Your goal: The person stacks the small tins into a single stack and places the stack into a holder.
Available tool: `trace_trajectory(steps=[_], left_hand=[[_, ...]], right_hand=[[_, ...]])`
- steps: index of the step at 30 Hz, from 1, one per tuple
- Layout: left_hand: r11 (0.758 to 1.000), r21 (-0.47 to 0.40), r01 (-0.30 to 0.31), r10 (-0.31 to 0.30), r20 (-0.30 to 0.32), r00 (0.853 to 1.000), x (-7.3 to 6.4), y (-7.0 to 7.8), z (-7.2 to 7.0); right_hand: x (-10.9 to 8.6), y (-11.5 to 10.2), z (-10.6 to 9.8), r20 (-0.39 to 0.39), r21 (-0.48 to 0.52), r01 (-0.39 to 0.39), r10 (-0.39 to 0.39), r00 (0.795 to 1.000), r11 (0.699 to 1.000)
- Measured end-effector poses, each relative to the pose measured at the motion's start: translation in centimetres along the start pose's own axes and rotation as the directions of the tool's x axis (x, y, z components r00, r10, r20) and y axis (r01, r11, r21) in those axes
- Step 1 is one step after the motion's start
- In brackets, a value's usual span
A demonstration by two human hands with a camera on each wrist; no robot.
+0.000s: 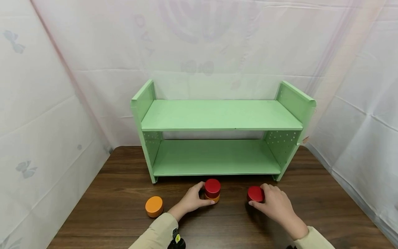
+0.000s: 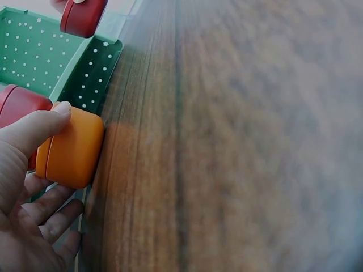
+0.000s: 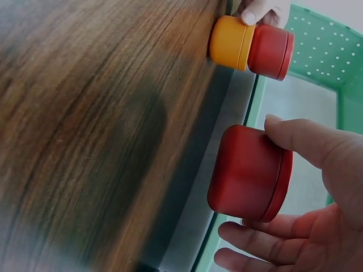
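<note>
Stacked on the table are two small round lidded tins: a red tin (image 1: 212, 187) on top of an orange tin (image 2: 79, 148). My left hand (image 1: 193, 200) grips the orange one from the left, its thumb near the lid seam in the left wrist view. In my right hand (image 1: 276, 204) is a second red tin (image 3: 249, 173), pinched between thumb and fingers. It hangs above the table, with a shadow on the wood beneath. Another orange tin (image 1: 154, 206) stands alone to the left of my left hand.
A green two-tier metal shelf (image 1: 217, 116) with perforated side panels stands behind the tins, near the back of the brown wooden table (image 1: 102, 214). White patterned sheets (image 1: 102, 45) hang behind the table and along both sides.
</note>
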State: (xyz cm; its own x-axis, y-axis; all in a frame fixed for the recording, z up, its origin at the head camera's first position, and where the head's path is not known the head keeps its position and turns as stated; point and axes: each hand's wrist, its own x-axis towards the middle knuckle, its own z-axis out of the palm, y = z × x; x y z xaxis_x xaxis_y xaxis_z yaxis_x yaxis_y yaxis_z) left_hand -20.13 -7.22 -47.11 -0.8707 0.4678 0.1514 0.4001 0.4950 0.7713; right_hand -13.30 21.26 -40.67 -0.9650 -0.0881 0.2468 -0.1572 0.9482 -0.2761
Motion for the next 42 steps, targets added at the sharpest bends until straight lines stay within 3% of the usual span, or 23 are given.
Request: trace_trajectory(steps=[16, 26, 42], left_hand=[[1.0, 0.001, 0.019, -0.019, 0.007, 1.0, -0.1, -0.1, 0.0], [1.0, 0.012, 0.012, -0.012, 0.003, 1.0, -0.2, -0.1, -0.2], [1.0, -0.003, 0.019, -0.019, 0.014, 1.0, 0.1, 0.1, -0.1]], right_hand=[[0.7, -0.8, 0.1, -0.034, -0.013, 0.052, -0.052, 0.998, 0.999], [1.4, -1.6, 0.3, 0.007, 0.004, 0.047, -0.047, 0.999, 0.999], [2.9, -2.6, -0.1, 0.01, 0.031, 0.049, -0.049, 0.999, 0.998]])
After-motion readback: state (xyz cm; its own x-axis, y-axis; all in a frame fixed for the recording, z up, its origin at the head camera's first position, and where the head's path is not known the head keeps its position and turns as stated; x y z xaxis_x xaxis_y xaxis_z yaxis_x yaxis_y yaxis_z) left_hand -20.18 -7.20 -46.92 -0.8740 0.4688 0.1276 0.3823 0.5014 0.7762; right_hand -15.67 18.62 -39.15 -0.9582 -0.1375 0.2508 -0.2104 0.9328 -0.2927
